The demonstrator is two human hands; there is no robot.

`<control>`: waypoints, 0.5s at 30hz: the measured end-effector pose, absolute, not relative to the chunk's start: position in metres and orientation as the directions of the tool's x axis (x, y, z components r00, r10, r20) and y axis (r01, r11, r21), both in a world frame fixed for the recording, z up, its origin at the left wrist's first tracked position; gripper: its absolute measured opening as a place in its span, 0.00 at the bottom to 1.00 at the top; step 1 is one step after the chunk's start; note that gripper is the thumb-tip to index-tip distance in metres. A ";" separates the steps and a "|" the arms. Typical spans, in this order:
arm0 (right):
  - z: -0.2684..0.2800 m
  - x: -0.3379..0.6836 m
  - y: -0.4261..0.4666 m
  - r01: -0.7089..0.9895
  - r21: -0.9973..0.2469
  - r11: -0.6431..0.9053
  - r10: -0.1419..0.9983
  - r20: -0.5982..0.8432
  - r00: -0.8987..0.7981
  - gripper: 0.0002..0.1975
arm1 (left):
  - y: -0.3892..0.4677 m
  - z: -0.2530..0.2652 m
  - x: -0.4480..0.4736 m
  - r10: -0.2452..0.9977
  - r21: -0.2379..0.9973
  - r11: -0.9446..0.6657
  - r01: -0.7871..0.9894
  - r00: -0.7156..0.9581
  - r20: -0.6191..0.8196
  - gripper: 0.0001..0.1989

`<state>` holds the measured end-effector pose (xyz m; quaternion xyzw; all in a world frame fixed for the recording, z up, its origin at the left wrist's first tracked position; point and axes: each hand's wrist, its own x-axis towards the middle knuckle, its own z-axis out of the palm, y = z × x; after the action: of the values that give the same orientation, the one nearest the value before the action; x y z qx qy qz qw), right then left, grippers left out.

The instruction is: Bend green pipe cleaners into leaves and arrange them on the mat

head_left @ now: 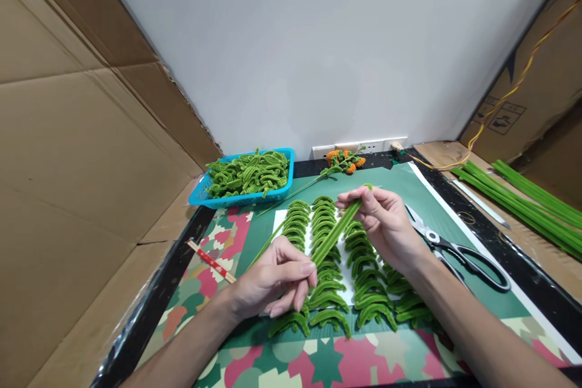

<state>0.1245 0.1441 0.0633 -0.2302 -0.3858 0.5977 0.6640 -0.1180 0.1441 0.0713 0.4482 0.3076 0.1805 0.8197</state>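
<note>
Several green pipe cleaners (335,236), lying side by side, stretch slantwise between my two hands. My left hand (278,279) pinches their lower end between thumb and fingers. At the upper end, my right hand (386,224) is closed on them, and a small green tip shows above the thumb. Beneath both hands, curved green pipe-cleaner pieces (328,300) lie in several neat columns, partly on white paper (278,218). A long thin green stem (268,245) runs behind my left hand. Scissors (431,236) with black handles lie spread beside my right forearm.
At the back left, a blue basket (194,197) holds a heap of green pieces. Orange flowers (350,160) on a green stem lie by the wall sockets (371,146). Wrapped chopsticks (211,262) are at left. Long green pipe cleaners (522,206) lie at right. Cardboard stands on both sides.
</note>
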 end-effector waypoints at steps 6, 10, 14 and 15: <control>0.067 0.131 0.142 -0.560 -0.814 0.153 0.968 0.236 -0.079 0.14 | 0.142 0.070 -0.119 0.557 0.846 0.532 -0.032 0.766 -0.321 0.17; 0.066 0.134 0.143 -0.535 -0.833 0.138 0.970 0.222 -0.095 0.17 | 0.140 0.070 -0.119 0.582 0.840 0.537 -0.071 0.753 -0.309 0.17; 0.062 0.130 0.144 -0.564 -0.820 0.097 0.985 0.159 -0.061 0.18 | 0.141 0.070 -0.118 0.630 0.861 0.498 -0.106 0.726 -0.275 0.16; 0.061 0.129 0.144 -0.575 -0.813 0.094 0.989 0.143 -0.040 0.18 | 0.141 0.070 -0.118 0.635 0.871 0.480 -0.104 0.726 -0.263 0.16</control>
<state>0.1291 0.1437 0.0615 -0.2744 -0.3771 0.6145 0.6364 -0.1178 0.1408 0.0701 0.4561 0.2913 0.2284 0.8093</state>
